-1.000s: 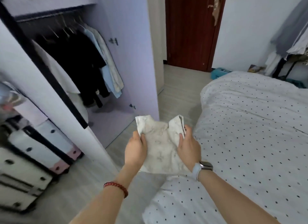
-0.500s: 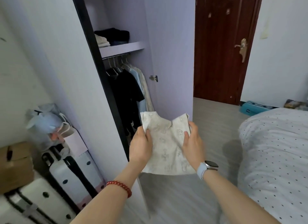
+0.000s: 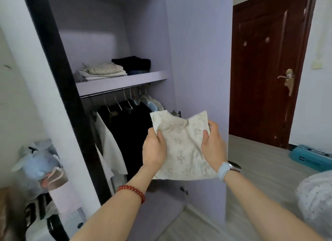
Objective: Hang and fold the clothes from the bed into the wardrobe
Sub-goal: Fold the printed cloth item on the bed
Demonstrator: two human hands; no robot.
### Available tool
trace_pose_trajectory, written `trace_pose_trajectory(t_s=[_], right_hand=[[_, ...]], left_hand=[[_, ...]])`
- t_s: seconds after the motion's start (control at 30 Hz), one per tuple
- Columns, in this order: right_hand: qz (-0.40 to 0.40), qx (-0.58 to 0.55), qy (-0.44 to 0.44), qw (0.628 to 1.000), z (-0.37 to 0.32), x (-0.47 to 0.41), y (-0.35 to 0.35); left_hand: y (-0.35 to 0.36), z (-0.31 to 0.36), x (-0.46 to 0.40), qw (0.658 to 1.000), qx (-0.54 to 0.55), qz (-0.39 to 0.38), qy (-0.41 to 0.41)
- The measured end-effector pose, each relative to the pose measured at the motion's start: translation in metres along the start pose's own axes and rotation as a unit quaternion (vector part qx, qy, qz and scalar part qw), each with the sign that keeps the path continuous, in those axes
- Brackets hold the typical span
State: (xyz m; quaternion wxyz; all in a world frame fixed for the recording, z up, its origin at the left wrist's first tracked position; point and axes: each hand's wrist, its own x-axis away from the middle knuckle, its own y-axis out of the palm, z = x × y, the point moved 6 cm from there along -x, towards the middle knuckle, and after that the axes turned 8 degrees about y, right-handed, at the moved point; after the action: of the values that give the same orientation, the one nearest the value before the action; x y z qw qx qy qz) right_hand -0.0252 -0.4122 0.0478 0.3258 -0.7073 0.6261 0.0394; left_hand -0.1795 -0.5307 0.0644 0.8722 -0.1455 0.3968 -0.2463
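Note:
A folded cream garment (image 3: 185, 147) with pale embroidered crosses is held flat in front of the open wardrobe (image 3: 199, 61). My left hand (image 3: 154, 149) grips its left edge and my right hand (image 3: 213, 145) grips its right edge, thumbs on top. It hovers below the wardrobe's shelf (image 3: 122, 82), which carries a folded cream stack (image 3: 102, 71) and a folded dark stack (image 3: 133, 64). Under the shelf, dark, white and light blue clothes (image 3: 125, 126) hang on a rail. A corner of the dotted bed (image 3: 316, 201) shows at lower right.
The wardrobe's open lilac door (image 3: 201, 196) stands right of my hands. A dark red room door (image 3: 265, 70) is behind it, shut. A teal box (image 3: 310, 158) lies on the floor. A plush toy (image 3: 37, 165) and suitcases (image 3: 41, 222) crowd the lower left.
I have turned from the bed toward the wardrobe and stepped closer. The folded garment, still held in both hands, has risen toward the shelf, which now shows fully.

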Motion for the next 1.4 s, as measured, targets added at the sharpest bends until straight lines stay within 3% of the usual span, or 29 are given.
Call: trace_pose_trajectory(t_s=[0.2, 0.37, 0.57, 0.8, 0.97, 1.27, 1.33, 1.4], right_hand=[[-0.027, -0.055, -0.044, 0.997, 0.003, -0.146, 0.048], [-0.043, -0.091, -0.09, 0.991, -0.035, -0.222, 0.102], [-0.056, -0.184, -0.17, 0.966, -0.117, -0.3, 0.174], [-0.009, -0.27, -0.266, 0.925, -0.265, -0.396, 0.257], [-0.035, -0.264, -0.272, 0.925, -0.336, -0.448, 0.329], [-0.064, -0.235, -0.335, 0.91, -0.41, -0.519, 0.468], [-0.089, -0.209, -0.323, 0.919, -0.41, -0.537, 0.506], [-0.156, -0.097, -0.289, 0.94, -0.403, -0.557, 0.553]], left_hand=[[0.055, -0.025, -0.126, 0.998, 0.015, 0.04, -0.04], [0.042, -0.047, -0.208, 0.995, -0.015, 0.098, -0.034], [-0.015, -0.063, -0.315, 0.979, -0.078, 0.186, 0.029], [-0.119, -0.083, -0.454, 0.936, -0.139, 0.305, 0.109], [-0.171, -0.126, -0.526, 0.912, -0.19, 0.351, 0.098], [-0.211, -0.242, -0.647, 0.907, -0.206, 0.366, -0.029], [-0.21, -0.266, -0.667, 0.911, -0.23, 0.334, -0.069], [-0.201, -0.296, -0.686, 0.917, -0.289, 0.238, -0.14]])
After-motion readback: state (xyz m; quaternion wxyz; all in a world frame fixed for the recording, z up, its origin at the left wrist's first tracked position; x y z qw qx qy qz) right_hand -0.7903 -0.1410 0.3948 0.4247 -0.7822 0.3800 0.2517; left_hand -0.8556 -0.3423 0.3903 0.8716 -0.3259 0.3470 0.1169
